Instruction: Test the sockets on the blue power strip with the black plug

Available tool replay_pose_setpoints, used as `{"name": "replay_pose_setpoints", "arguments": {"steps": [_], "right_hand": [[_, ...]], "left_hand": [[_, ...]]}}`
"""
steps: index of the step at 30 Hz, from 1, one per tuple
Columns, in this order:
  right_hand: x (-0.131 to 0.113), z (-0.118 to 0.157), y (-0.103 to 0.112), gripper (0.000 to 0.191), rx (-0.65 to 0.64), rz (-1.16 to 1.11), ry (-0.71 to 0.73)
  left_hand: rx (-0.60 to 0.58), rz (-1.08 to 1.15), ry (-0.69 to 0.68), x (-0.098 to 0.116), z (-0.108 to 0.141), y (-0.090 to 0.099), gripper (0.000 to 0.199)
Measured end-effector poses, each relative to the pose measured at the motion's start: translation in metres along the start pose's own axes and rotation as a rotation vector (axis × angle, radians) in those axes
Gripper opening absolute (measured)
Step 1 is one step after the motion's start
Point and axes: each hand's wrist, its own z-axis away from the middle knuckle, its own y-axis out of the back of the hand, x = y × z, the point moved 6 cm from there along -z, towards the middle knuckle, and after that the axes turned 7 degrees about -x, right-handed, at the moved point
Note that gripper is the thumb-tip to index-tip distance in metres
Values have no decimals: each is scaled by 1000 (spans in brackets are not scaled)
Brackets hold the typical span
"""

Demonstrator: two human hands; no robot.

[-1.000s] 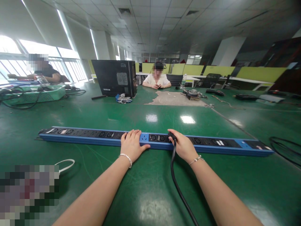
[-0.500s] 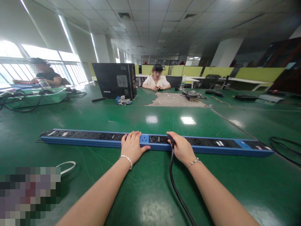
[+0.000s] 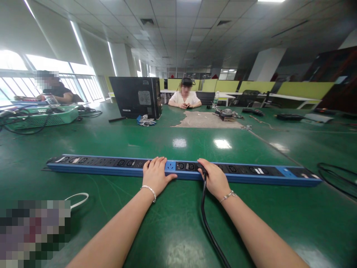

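A long blue-and-black power strip (image 3: 156, 173) lies across the green table, its row of sockets facing up. My left hand (image 3: 156, 171) grips it left of the middle, fingers over the top and thumb along the front side, beside a blue socket. To the right, my right hand (image 3: 216, 178) is closed around the black plug (image 3: 203, 169) at the strip's sockets. How deep the plug sits is hidden by my fingers. From it a thick black cable (image 3: 208, 223) runs down toward me.
A black computer case (image 3: 136, 96) stands at the back left, with gloves (image 3: 145, 120) by it. The green basket (image 3: 50, 115) holds cables. A person (image 3: 184, 97) sits opposite, another (image 3: 57, 91) at the far left. More black cable (image 3: 334, 178) lies at right.
The view has shifted very slightly. Both hands keep the same places on the strip and the plug.
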Motion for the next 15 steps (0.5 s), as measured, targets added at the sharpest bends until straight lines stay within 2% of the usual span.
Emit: {"name": "replay_pose_setpoints", "arguments": {"steps": [15], "right_hand": [[2,4,-4,34,62,66,-70]], "left_hand": [[-24,-32,15,1,-1,0,61]]}}
